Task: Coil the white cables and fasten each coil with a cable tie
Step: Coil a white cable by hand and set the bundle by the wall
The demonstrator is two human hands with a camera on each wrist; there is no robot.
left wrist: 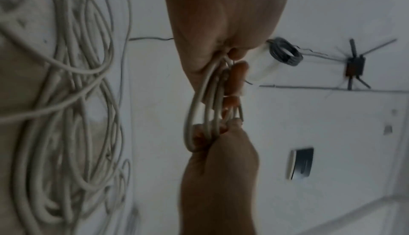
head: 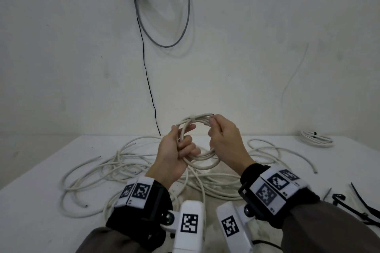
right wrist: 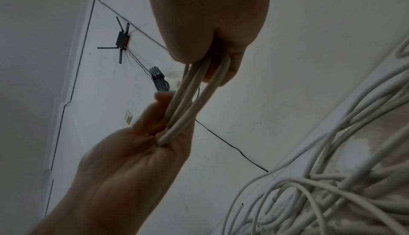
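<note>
— While held above the table point(head: 41, 170), where exactly the white coil point(head: 202, 165)?

— Between both hands, over the loose white cables point(head: 115, 162). Left hand point(head: 174, 154) curled around the coil's left side, fingers through the loop.

— And the right hand point(head: 225, 139)?

— Pinching the upper right strands, close to a pale tie point(head: 192, 118) wrapped on top.

— Elsewhere?

— A second coil point(head: 316, 139) far right; black cable ties point(head: 364, 201) at right edge.

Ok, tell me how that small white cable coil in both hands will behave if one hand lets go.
The small white cable coil likely keeps its ring shape: a white tie binds the top. Its loops stand open between the left hand and right hand, so it seems springy and light. The free end may stick out.
</note>
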